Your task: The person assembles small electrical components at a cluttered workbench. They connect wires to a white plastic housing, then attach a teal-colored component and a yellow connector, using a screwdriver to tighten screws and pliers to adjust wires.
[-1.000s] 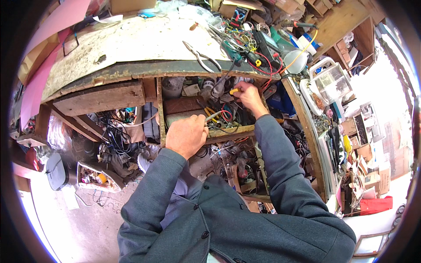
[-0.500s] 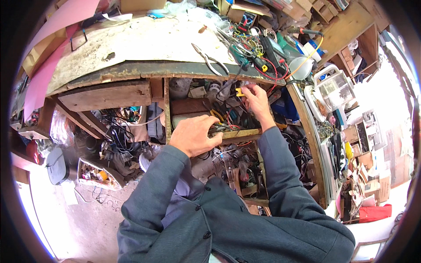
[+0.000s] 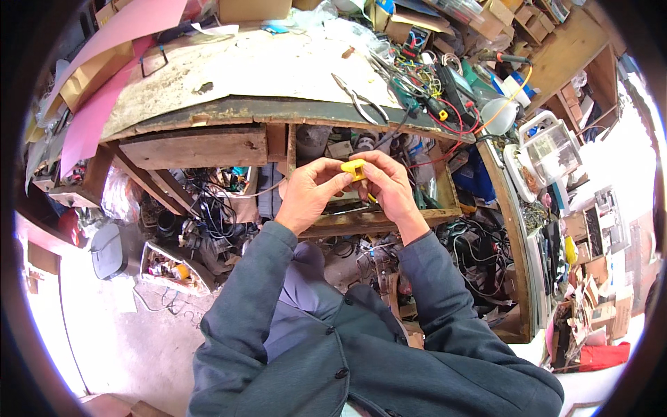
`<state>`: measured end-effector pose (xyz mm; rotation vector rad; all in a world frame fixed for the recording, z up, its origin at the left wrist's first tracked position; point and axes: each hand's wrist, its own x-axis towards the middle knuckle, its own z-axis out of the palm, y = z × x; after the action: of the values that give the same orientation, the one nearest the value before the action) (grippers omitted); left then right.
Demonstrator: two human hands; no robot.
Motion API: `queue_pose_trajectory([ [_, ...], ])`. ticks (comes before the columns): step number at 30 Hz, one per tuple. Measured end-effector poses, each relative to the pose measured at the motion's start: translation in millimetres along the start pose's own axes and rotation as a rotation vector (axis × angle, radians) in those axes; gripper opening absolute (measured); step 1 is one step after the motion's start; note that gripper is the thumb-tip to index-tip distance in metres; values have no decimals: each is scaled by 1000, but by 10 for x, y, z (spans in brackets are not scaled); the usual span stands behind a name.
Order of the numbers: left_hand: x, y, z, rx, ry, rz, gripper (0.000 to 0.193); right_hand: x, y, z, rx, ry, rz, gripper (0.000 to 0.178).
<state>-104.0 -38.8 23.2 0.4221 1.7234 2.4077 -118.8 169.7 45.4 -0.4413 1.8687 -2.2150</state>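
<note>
Above the open wooden drawer [image 3: 372, 222], a small yellow plastic piece [image 3: 355, 168] with a dark rectangular notch is pinched between my two hands; its exact kind I cannot make out. My left hand [image 3: 306, 194] grips its near left side with thumb and fingertips. From the other side, the fingers of my right hand [image 3: 392, 191] close round it. Under my right hand a bit of another yellow thing shows, mostly hidden. Tools, cables and small parts fill the drawer, partly covered by my hands.
Metal pliers [image 3: 359, 99] lie at the edge of the worktop [image 3: 278, 76]. Tangled wires and a soldering iron [image 3: 513, 58] are at the right, near a clear plastic box [image 3: 550, 151]. A bin of parts [image 3: 174, 271] stands on the floor at left.
My right hand has moved left and nearer with the yellow piece. My left hand has risen from the drawer's front and now grips the piece too. The view has shifted slightly.
</note>
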Motion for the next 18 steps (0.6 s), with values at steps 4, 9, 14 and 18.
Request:
queue_pose_trajectory([
  [4, 9, -24, -15, -20, 15, 16, 29, -13, 82, -4, 132, -11, -14, 29],
  [9, -3, -32, -11, -69, 23, 36, 30, -36, 102, -43, 123, -1, -46, 24],
  [14, -25, -31, -3, -71, -7, 49, 34, -75, 89, -46, 148, -17, -76, 23],
  [18, -37, -44, -18, -77, -22, 69, 36, -92, 84, -53, 114, -15, -83, 23],
])
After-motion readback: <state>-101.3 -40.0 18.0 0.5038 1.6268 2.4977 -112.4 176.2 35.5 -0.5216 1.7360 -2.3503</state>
